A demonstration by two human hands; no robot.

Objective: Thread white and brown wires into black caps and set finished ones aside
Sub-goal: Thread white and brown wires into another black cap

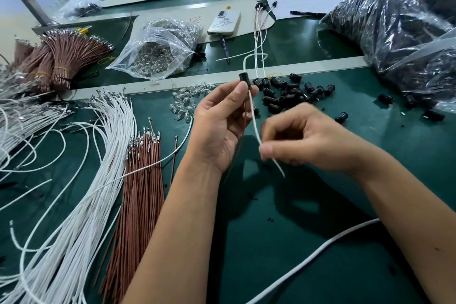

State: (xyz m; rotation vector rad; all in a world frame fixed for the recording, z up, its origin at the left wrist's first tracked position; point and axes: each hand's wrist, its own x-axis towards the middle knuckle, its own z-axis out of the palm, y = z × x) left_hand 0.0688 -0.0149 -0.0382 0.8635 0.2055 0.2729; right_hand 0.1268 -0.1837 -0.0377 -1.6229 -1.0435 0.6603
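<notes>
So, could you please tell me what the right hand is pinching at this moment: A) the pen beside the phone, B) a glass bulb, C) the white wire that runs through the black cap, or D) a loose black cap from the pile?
C: the right hand pinches the white wire below the black cap, which the left hand holds up at its fingertips.

We see a dark green table (283, 242) under white wires (81, 205) at lower left and reddish-brown wires (140, 192) beside them. At centre a black cap (244, 78) sits on a white wire (254, 118), with glossy black caps (288, 96) to its right. At upper centre we see a white phone (225, 22) and a clear bag (158, 49) of silvery parts.
</notes>
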